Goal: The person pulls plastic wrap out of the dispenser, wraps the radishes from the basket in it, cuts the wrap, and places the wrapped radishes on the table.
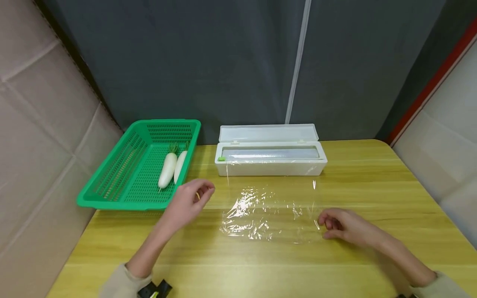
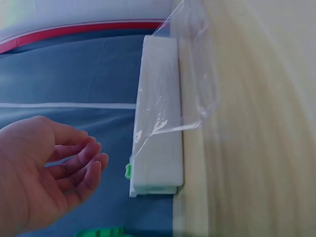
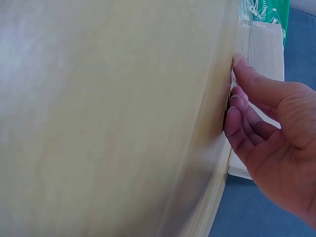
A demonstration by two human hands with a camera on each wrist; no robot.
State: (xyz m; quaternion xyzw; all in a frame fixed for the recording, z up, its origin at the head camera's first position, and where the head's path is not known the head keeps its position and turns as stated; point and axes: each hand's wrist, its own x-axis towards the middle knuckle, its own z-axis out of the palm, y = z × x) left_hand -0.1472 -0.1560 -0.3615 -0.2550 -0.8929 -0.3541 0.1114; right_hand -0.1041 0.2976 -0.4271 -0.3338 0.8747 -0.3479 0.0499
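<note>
A white cling film dispenser stands at the back of the table with its lid raised and a roll inside. Clear cling film runs from it over the front edge toward me; in the left wrist view its loose end hangs in folds. My left hand hovers beside the basket's near right corner, fingers loosely bent, nothing in them. At the film's near right corner is my right hand, thumb and fingers apart in the right wrist view. Whether it touches the film is unclear.
A green plastic basket at the left holds two white radishes, one beside the other. A small green slider sits at the dispenser's left end. Behind the wooden table hangs a dark grey curtain.
</note>
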